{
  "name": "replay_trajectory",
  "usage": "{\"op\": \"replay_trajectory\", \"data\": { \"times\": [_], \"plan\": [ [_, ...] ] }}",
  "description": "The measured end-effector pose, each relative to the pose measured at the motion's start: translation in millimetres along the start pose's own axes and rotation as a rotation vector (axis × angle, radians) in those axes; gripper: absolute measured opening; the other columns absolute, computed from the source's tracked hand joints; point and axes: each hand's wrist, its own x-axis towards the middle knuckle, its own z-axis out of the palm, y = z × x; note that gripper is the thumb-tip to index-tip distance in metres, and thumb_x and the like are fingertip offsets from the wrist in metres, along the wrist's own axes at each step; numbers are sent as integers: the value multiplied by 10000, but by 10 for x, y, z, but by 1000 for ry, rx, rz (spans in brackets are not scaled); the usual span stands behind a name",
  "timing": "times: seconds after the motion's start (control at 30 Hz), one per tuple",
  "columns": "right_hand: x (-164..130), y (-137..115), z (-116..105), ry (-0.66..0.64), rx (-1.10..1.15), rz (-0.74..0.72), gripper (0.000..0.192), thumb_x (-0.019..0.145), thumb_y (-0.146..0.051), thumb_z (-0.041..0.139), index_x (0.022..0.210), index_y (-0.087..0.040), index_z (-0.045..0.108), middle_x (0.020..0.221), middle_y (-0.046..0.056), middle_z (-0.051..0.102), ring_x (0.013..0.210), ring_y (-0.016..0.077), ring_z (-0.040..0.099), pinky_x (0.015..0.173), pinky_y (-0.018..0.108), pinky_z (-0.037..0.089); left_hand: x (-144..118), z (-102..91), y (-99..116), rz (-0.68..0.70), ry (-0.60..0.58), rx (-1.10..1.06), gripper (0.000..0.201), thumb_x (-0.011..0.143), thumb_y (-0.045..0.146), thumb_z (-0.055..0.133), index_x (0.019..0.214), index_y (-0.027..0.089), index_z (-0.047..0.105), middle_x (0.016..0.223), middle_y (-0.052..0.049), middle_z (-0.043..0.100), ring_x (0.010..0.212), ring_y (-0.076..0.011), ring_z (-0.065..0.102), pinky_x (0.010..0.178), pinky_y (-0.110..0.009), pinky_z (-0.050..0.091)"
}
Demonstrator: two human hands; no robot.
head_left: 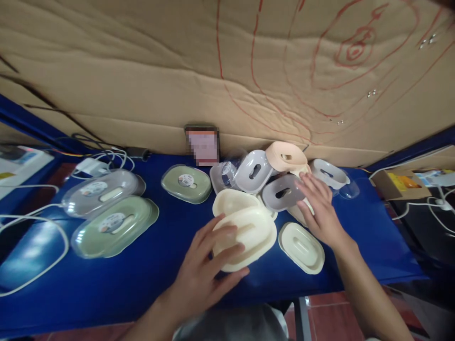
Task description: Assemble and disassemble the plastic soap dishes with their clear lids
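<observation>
My left hand grips a cream oval plastic base, fingers over its face and thumb by its near edge. My right hand hovers with fingers apart at the edge of a grey oval cover with a slot; whether it touches is unclear. Behind the held base lies another cream oval piece. A smaller cream oval piece rests to the right. Near the back of the pile are a pale grey slotted cover and a peach one.
Closed oval boxes with clear lids stand at left: a grey one, a green one and another green one. A phone-like device leans on the cardboard wall. Cables lie left; another grey cover sits right.
</observation>
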Motion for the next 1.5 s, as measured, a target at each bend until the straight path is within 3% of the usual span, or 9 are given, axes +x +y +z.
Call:
{"op": "replay_trajectory", "data": {
  "times": [0.17,0.33,0.53,0.9,1.0,1.1,1.3,1.4,1.5],
  "plan": [
    [-772,-490,-6,-137,-33,-2,515,1079,-380,633,1565,-235,540,1545,112,643,1448,291,573,1241,521,348,1031,35,-201,282,115,220,226,1016,389,744,1195,255,720,1366,-40,695,1516,-352,507,1171,-543,503],
    [-1359,-649,77,-176,-121,70,409,1084,-246,618,1493,-240,614,1448,73,716,1361,263,639,1191,477,387,1804,523,-229,409,0,263,267,1040,463,692,1122,220,768,1284,-98,735,1466,-375,552,1175,-550,459],
    [-1666,-320,-176,95,-28,258,337,1037,-80,599,1340,-206,677,1263,94,772,1206,240,711,1016,390,521,1627,1046,-62,414,-160,293,256,1031,467,699,1067,225,774,1228,-88,721,1465,-375,529,1305,-706,134],
    [-1302,593,-7,261,-346,354,257,1094,-315,592,1244,-163,736,1147,133,801,1013,265,744,934,392,490,1846,1587,337,401,-320,531,435,1040,438,659,1413,216,693,1618,-163,529,1595,-466,350,1261,-779,250],
    [-1377,620,68,274,-363,369,277,1093,-339,597,1243,-170,756,1132,125,810,980,269,745,913,391,487,1603,1352,400,415,-282,561,458,1068,389,596,1501,241,620,1708,-138,440,1630,-407,319,1286,-732,273],
    [-1576,665,113,293,-375,391,305,1084,-372,605,1236,-167,771,1109,133,817,950,286,747,886,401,493,1113,843,285,357,-247,535,395,1107,378,511,1479,300,616,1708,-98,456,1621,-304,358,1327,-667,231],
    [-1756,762,172,355,-290,505,386,1070,-419,568,1267,-168,785,1178,165,808,1046,363,766,963,507,531,145,-299,-573,-186,-62,657,471,978,71,484,1412,172,637,1631,-183,536,1578,-349,437,1252,-597,391],
    [-1701,783,181,414,-277,571,443,1058,-452,565,1313,-158,777,1280,196,774,1189,415,732,1040,590,522,32,-571,-965,-255,-158,700,524,1007,137,496,1524,173,569,1713,-178,441,1634,-399,332,1267,-667,334],
    [-1719,824,179,444,-274,599,547,1041,-499,562,1353,-94,755,1353,254,728,1281,465,686,1088,653,516,57,-613,-1096,-224,-220,708,536,1041,197,519,1575,220,539,1635,-167,548,1530,-399,490,1276,-734,250]
  ]
}}
